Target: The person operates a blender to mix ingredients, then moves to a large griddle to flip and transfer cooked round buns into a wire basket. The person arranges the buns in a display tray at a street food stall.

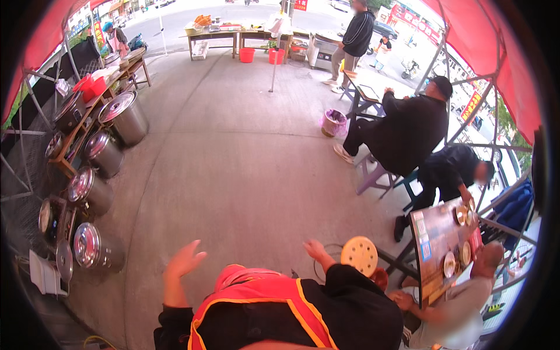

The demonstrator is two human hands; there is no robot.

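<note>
My left hand (186, 259) is raised over the concrete floor (218, 183), its thumb apart from the fingers and nothing in it. Out to the other side, my right hand (316, 250) is also bare, with loosely spread fingers. It is nearest to a round yellow plastic stool (359, 255) with holes in its seat, and does not touch it. Between my hands is the red apron (258, 282) with yellow trim that I wear over a black top.
Lidded steel stockpots (124, 118) line the left, beside a wooden bench (78, 144). At right, people sit or bend near a wooden table (431, 253) with several bowls. A lined waste bin (334, 123) and a thin pole (274, 72) stand farther off. Food-laden tables (214, 37) border the street.
</note>
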